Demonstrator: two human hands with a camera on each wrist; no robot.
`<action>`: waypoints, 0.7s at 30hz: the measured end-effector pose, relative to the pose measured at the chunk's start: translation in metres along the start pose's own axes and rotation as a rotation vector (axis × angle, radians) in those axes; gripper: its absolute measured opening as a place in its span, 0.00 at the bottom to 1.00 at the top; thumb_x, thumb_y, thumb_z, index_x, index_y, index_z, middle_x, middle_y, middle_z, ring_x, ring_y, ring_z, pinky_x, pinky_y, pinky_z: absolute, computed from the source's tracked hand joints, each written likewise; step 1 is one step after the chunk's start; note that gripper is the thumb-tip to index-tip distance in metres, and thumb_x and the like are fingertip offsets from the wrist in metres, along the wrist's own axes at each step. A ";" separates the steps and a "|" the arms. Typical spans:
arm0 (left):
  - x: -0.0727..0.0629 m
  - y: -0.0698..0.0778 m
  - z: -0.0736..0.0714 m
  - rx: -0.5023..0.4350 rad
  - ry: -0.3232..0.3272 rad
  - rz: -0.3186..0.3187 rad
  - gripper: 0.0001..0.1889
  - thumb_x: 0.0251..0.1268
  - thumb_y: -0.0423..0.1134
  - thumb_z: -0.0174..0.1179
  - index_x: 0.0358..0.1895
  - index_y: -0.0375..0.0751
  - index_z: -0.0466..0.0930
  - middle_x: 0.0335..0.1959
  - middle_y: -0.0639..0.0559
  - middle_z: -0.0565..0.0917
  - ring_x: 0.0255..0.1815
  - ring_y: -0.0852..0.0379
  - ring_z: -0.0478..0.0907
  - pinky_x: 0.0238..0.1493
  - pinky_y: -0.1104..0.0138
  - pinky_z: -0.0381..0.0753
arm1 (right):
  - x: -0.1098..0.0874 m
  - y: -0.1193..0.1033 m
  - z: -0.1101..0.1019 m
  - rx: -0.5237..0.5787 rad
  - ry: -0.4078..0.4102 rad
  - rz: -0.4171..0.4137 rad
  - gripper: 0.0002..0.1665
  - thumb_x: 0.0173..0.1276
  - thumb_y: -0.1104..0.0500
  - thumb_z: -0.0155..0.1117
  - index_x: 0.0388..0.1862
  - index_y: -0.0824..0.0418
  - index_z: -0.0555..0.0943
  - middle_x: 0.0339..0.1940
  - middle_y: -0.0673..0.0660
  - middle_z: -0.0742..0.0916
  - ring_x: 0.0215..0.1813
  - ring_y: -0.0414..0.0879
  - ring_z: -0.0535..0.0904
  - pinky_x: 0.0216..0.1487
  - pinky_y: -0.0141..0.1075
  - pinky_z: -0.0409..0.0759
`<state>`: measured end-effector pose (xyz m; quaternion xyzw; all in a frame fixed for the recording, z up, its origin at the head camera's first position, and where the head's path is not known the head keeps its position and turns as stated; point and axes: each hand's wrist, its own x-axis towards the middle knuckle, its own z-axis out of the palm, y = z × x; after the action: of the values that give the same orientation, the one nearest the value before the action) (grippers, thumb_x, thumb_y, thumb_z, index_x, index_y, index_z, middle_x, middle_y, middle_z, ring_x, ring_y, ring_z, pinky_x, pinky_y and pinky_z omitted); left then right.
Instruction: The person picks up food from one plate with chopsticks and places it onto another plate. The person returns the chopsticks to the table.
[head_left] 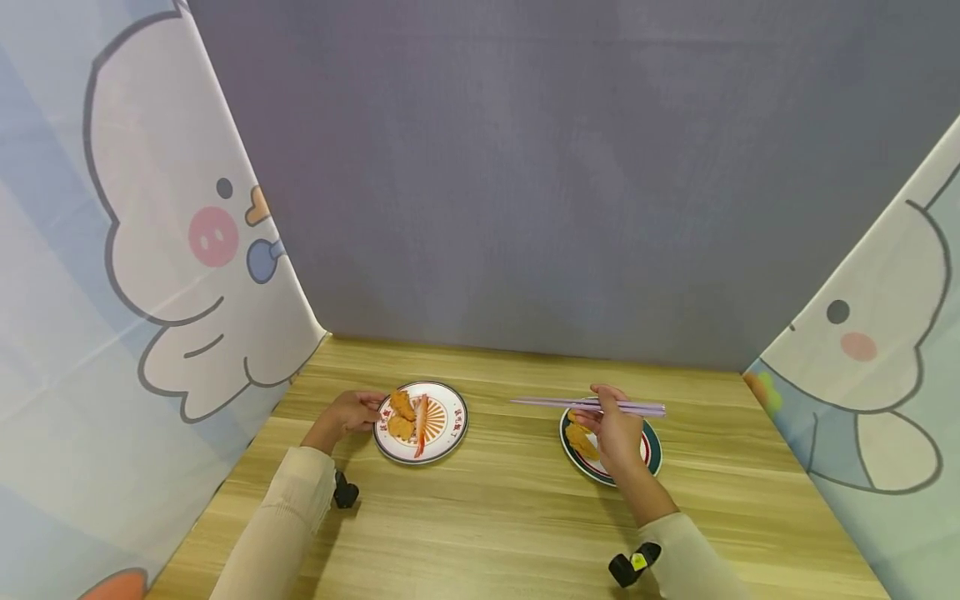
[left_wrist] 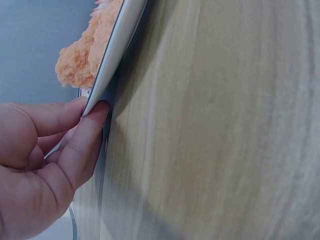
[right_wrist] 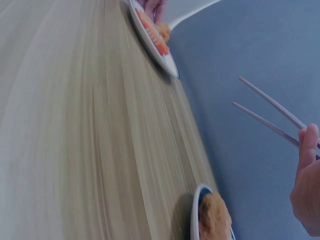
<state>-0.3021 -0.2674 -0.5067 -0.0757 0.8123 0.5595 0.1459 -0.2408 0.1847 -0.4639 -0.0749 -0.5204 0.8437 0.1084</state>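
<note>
My left hand (head_left: 356, 411) pinches the left rim of a white plate (head_left: 452, 414) with a dark edge; in the left wrist view, the thumb is on top and the fingers beneath. On this plate lie two golden fried pieces (head_left: 401, 428) and a red-and-white crab-leg-like strip (head_left: 421, 425). My right hand (head_left: 619, 435) holds a pair of light purple chopsticks (head_left: 546, 402), tips pointing left and apart in the right wrist view, with nothing between them. Below it is a second plate (head_left: 655, 454) with a green and red rim, bearing fried pieces (head_left: 581, 442), partly hidden by the hand.
Both plates are on a wood-grain table (head_left: 480, 517). A grey cloth backdrop (head_left: 510, 183) rises at the table's back edge. Cartoon-printed curtains (head_left: 172, 167) stand along the left and right sides.
</note>
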 end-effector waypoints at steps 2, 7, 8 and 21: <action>0.001 -0.002 -0.002 -0.016 -0.032 0.035 0.22 0.64 0.22 0.63 0.62 0.26 0.77 0.42 0.41 0.83 0.37 0.56 0.81 0.36 0.67 0.86 | 0.001 0.004 0.005 -0.013 -0.005 -0.012 0.11 0.81 0.58 0.53 0.40 0.59 0.81 0.19 0.53 0.88 0.24 0.43 0.88 0.26 0.30 0.85; 0.001 -0.002 -0.004 -0.014 -0.035 0.038 0.21 0.64 0.22 0.63 0.61 0.27 0.78 0.40 0.44 0.83 0.35 0.57 0.81 0.35 0.68 0.85 | 0.001 0.013 0.017 -0.046 -0.003 -0.010 0.12 0.82 0.59 0.52 0.40 0.59 0.81 0.20 0.53 0.87 0.23 0.43 0.88 0.25 0.30 0.85; 0.001 -0.002 -0.003 -0.016 -0.025 0.031 0.22 0.64 0.22 0.63 0.62 0.27 0.78 0.41 0.43 0.83 0.35 0.57 0.81 0.35 0.68 0.84 | 0.001 0.014 0.019 -0.049 -0.001 -0.009 0.12 0.81 0.60 0.51 0.40 0.59 0.81 0.20 0.53 0.87 0.23 0.43 0.88 0.25 0.30 0.85; 0.002 0.000 0.002 0.008 0.013 0.003 0.24 0.64 0.19 0.60 0.65 0.23 0.74 0.42 0.42 0.81 0.35 0.58 0.80 0.34 0.68 0.85 | 0.000 0.032 0.039 -0.019 -0.041 0.000 0.12 0.81 0.62 0.51 0.42 0.66 0.80 0.20 0.55 0.85 0.22 0.45 0.87 0.24 0.31 0.85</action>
<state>-0.3039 -0.2653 -0.5084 -0.0775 0.8156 0.5560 0.1403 -0.2532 0.1372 -0.4755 -0.0587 -0.5305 0.8401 0.0968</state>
